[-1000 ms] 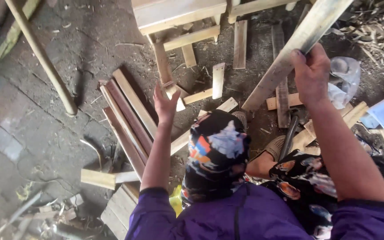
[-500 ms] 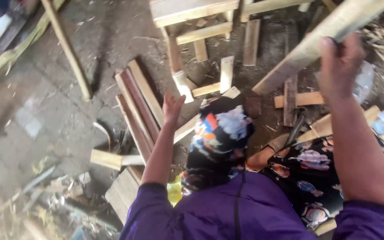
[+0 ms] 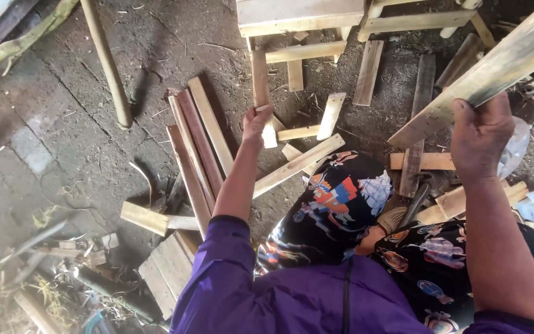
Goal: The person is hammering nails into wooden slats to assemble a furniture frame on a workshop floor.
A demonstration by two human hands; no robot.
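Note:
My left hand reaches forward and closes on a short pale wooden slat that lies on the dirt floor below a wooden stool frame. My right hand is raised at the right and grips a long pale plank, which slants up toward the top right corner. A patterned headscarf and purple sleeves fill the lower middle of the view.
A stack of long reddish and pale planks lies left of my left arm. Short offcuts are scattered around the stool frame. A round pole stands at the upper left. A small slatted board lies at the bottom left, near debris.
My left hand went from open and reaching to closed on the short slat. My right hand has kept hold of the long plank. The view has shifted a little to the left.

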